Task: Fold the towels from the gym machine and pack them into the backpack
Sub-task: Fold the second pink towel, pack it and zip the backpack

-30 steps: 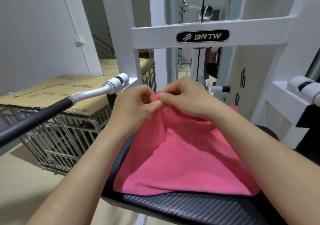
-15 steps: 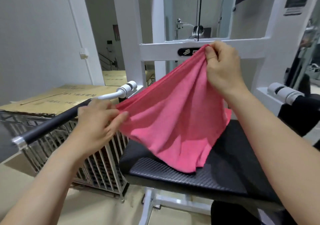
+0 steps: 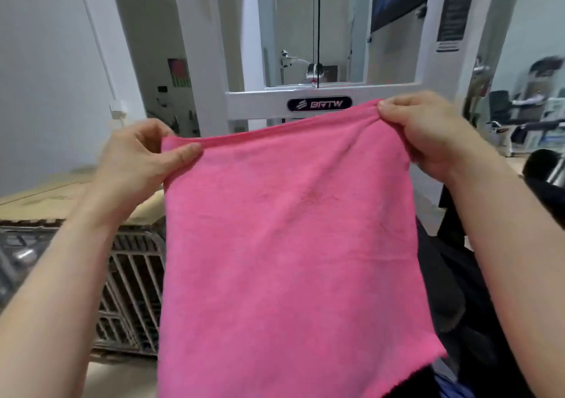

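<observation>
A pink towel (image 3: 287, 244) hangs spread flat in the air in front of me, filling the middle of the head view. My left hand (image 3: 140, 165) pinches its upper left corner and my right hand (image 3: 428, 131) pinches its upper right corner, slightly higher. The towel's lower edge drops out of view at the bottom. Behind it stands the white gym machine frame (image 3: 324, 94) with a black logo plate. The machine's seat is hidden by the towel. No backpack is in view.
A metal wire cage (image 3: 128, 290) topped with flat cardboard (image 3: 46, 202) stands at the left. A white wall is behind it. At the right, dark machine padding (image 3: 547, 180) and a blurred room with chairs show in the distance.
The towel has been lifted off the black seat and pulled taut between both hands, which moved apart to its top corners. My view has tilted upward.
</observation>
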`<state>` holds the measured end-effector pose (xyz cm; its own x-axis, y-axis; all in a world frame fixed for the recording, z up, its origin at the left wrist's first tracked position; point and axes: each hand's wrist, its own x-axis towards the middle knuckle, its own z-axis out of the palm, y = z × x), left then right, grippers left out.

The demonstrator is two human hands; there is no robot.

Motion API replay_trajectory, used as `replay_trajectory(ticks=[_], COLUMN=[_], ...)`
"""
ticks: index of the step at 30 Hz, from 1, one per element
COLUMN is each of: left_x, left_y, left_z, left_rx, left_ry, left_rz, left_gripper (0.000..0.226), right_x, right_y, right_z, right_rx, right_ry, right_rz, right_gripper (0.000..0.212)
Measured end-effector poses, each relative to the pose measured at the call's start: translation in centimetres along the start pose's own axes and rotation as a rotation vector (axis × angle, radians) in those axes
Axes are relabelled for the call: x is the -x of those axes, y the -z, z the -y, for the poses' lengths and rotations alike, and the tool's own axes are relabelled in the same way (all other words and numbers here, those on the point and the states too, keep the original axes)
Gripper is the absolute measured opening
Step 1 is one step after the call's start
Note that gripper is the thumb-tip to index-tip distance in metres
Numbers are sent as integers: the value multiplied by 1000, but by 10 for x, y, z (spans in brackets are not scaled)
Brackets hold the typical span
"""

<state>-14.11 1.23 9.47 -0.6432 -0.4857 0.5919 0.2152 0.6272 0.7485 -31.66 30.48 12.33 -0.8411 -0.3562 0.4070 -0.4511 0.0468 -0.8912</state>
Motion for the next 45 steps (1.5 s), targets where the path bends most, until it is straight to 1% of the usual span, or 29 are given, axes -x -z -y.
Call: replay_trajectory(ticks=[2,4,6,7,9,12,14,16,18,19,20,22,24,26,28,30,31,33,36,37,39,41,43,45], left_x=[-11,-24,-38,-47,-65,-90,-102,-106,-99,-90,-76,-36,7,38,58,68,70,74,75,76,76,76,75,75], left_y=[-18,-40,-66,-79,-102,-130,-142,-150,-154,-155,-156,-154,-148,-140,-132,-126,-125,-123,-120,-119,-119,-120,-121,-123], left_z=[25,55,88,103,130,158,165,167,157,148,137,112,94,94,103,110,112,115,115,116,114,113,113,114], left_rx=[-63,-87,-155,-201,-299,-406,-472,-545,-574,-559,-520,-422,-335,-285,-311,-328,-327,-312,-336,-372,-469,-525,-548,-558], left_ry=[92,157,174,170,170,154,132,114,92,82,72,38,52,59,-19,-79,-83,-93,-88,-103,-140,-167,-178,-190], left_rz=[105,182,201,187,134,16,-26,-22,8,63,166,438,656,754,811,815,795,723,643,645,664,663,618,544], left_gripper=[22,14,26,30,30,24,24,30,31,27,22,13,9,14,30,42,42,36,24,28,53,68,72,64], right_x=[-11,-26,-45,-54,-72,-96,-109,-116,-109,-102,-90,-55,-16,13,30,41,45,51,61,63,64,62,63,65], right_y=[1,-2,-7,-11,-19,-29,-36,-41,-45,-46,-46,-44,-39,-31,-22,-14,-11,-7,-5,-5,-6,-6,-8,-12], right_z=[-28,-63,-104,-123,-154,-186,-197,-203,-200,-196,-192,-178,-165,-160,-162,-164,-164,-165,-169,-170,-171,-169,-168,-169], right_rx=[103,232,341,376,409,452,520,660,831,871,867,747,618,595,632,627,622,639,717,739,721,688,754,827], right_ry=[-77,-136,-198,-228,-261,-251,-220,-187,-89,-35,4,96,144,142,155,178,194,226,305,334,343,313,354,407], right_rz=[-2,11,21,21,24,16,-9,-33,-31,10,93,354,618,788,860,857,847,807,708,692,682,667,636,630], right_gripper=[17,19,27,28,27,28,29,27,25,26,28,22,18,25,32,37,39,37,20,15,23,30,35,28])
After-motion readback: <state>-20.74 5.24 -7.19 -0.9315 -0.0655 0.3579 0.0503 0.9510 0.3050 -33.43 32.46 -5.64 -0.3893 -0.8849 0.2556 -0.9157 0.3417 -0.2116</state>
